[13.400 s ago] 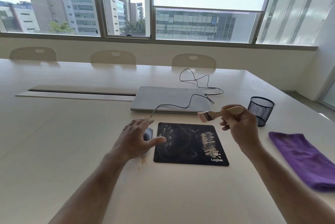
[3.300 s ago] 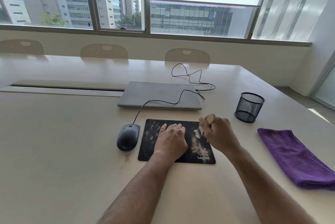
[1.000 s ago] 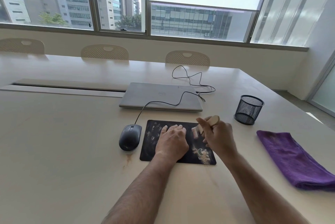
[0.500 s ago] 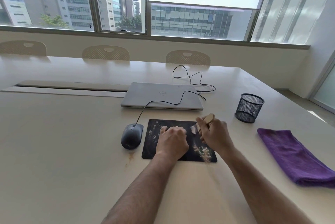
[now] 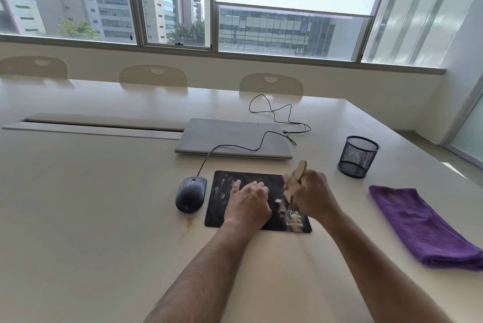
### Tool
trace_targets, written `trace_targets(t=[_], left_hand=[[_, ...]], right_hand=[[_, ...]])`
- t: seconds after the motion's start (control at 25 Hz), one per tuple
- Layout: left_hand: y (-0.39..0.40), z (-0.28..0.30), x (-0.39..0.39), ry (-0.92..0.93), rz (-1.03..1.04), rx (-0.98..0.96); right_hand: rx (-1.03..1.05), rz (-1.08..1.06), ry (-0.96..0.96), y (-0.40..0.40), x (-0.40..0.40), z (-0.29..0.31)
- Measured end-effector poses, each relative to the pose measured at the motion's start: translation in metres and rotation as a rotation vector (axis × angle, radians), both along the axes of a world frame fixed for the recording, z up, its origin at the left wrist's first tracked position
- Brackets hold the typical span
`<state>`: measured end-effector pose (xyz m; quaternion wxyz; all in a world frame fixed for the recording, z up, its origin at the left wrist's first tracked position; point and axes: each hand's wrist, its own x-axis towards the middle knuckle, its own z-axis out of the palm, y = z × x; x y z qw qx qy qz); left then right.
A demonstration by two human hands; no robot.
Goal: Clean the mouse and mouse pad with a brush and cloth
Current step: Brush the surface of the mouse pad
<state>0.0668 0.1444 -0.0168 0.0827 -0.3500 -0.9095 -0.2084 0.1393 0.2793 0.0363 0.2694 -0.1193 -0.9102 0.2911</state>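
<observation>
two bare arms come up from the bottom edge. no sleeves show on them, all the way down to where the view ends. both forearms have short dark hair on them. the left hand (image 5: 248, 205) and the right hand (image 5: 312, 198) wear no gloves, and no rings or watch can be seen. knuckles show as small bumps on the backs of both hands.

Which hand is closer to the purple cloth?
The right hand. It grips the brush over the mouse pad, on the side toward the purple cloth. The left hand rests flat on the pad, farther from it.
</observation>
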Motion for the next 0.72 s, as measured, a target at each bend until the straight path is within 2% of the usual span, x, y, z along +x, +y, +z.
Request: trace_targets(t=[0.16,0.28,0.36,0.52,0.72], left_hand=[[-0.001,0.003,0.001,0.0,-0.002,0.003],[-0.001,0.002,0.0,-0.021,-0.011,-0.008],[-0.001,0.001,0.0,-0.027,-0.012,-0.009],[0.0,0.001,0.001,-0.017,-0.009,-0.009],[0.0,0.001,0.002,-0.013,-0.009,-0.012]], right_hand=[[-0.037,-0.06,0.156,-0.003,0.006,0.001],[0.036,0.017,0.049,-0.007,0.008,-0.005],[-0.026,0.049,-0.007,-0.004,0.008,-0.001],[-0.071,-0.008,0.107,-0.005,0.013,0.001],[-0.063,0.065,-0.013,-0.011,0.021,0.004]])
